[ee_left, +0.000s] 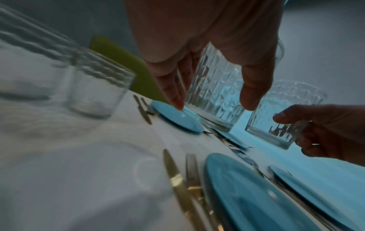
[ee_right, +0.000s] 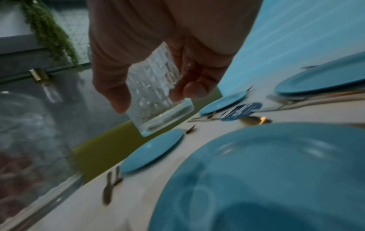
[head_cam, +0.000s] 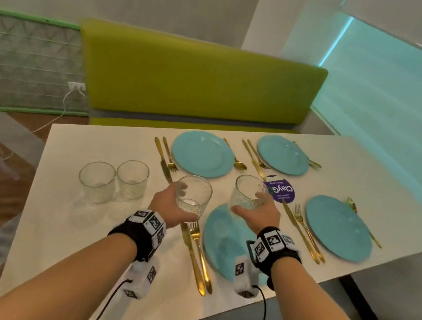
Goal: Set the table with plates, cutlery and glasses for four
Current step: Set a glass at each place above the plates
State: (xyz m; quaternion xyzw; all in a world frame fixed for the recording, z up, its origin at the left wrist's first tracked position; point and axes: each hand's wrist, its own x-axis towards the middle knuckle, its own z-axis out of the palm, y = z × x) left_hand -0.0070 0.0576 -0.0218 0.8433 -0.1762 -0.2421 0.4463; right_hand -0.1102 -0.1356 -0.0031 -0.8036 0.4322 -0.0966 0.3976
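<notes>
- Head view: looks forward and down from above the near edge of the desk, taking in both forearms, four blue plates and the green bench behind.
- Left wrist view: low, close under the left hand, facing along its fingers across the desk.
- Right wrist view: close under the right hand, tilted, just over the near plate.
- All three share the plates and gold cutlery.

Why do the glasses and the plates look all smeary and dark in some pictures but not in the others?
Head view: bright and mostly sharp, so the clear ribbed glass in the left hand shows its pattern. Left wrist view: dim and bluish, and the two plain clear glasses at the left are blurred streaks. Right wrist view: also dim, the nearest round blue plate is soft and smeared, and the straight white table edge looks slanted.
</notes>
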